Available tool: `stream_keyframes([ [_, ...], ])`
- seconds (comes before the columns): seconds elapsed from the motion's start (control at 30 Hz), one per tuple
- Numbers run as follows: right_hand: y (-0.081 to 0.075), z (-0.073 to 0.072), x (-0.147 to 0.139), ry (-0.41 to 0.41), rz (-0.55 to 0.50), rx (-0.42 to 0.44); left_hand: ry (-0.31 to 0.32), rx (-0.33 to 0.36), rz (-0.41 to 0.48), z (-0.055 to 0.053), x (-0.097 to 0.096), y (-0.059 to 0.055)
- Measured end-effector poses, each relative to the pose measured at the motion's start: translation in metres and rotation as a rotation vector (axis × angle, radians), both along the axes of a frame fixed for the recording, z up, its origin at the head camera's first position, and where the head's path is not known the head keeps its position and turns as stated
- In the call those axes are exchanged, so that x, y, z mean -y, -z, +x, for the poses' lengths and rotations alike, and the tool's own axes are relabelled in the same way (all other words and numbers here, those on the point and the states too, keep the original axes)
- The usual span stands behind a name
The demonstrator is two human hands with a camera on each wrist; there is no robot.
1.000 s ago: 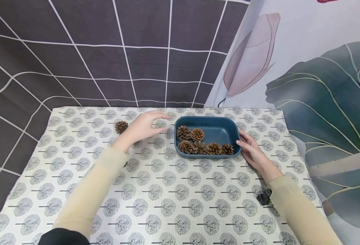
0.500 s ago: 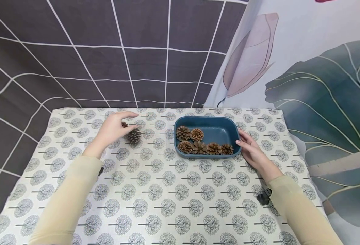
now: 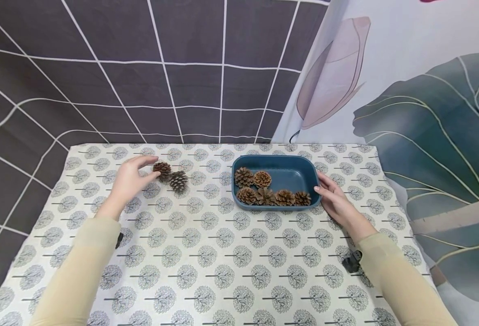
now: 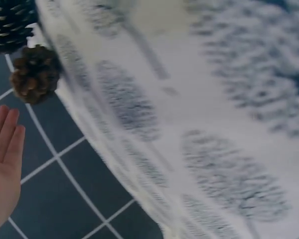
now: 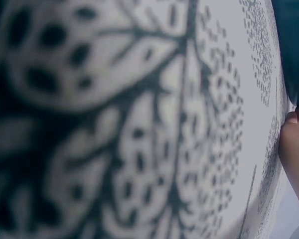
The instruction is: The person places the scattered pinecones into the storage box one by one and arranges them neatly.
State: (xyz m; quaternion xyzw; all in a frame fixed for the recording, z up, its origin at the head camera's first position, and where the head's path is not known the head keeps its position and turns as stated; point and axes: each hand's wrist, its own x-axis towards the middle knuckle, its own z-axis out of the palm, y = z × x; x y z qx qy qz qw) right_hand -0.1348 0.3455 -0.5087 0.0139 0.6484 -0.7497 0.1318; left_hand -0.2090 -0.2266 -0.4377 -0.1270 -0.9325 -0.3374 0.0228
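Two pine cones lie side by side on the left of the table: a brown pine cone and a darker, greyish pine cone. My left hand is just left of the brown one, thumb and fingers spread apart. The thumb tip overlaps that cone's edge in the head view; the left wrist view shows the fingers short of the brown cone. My right hand holds the right end of a blue rectangular box, thumb at the rim, fingers along the outside.
Inside the box, several brown pine cones line the near wall and left end. A white cloth with a tree print covers the table. Behind it hangs a dark grid-patterned curtain. The right wrist view is mostly blurred cloth.
My left hand has moved left, away from the box side and past the two pine cones, uncovering them. The right hand and the box stay where they were.
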Motion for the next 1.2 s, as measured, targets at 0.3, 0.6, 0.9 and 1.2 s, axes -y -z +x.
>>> stream_keyframes([
  [0.3,0.000,0.000,0.001,0.010,-0.006,0.007,-0.080,0.095,-0.015,0.000,0.011,0.014],
  [0.6,0.001,0.000,0.001,0.019,-0.013,0.011,-0.081,0.210,-0.007,-0.001,0.012,0.027],
  [0.9,0.000,0.000,0.000,0.018,-0.001,0.023,-0.095,0.226,-0.024,-0.006,0.008,0.033],
  [1.2,0.001,-0.001,0.001,0.020,0.005,0.025,-0.125,0.218,-0.073,-0.007,0.005,0.035],
])
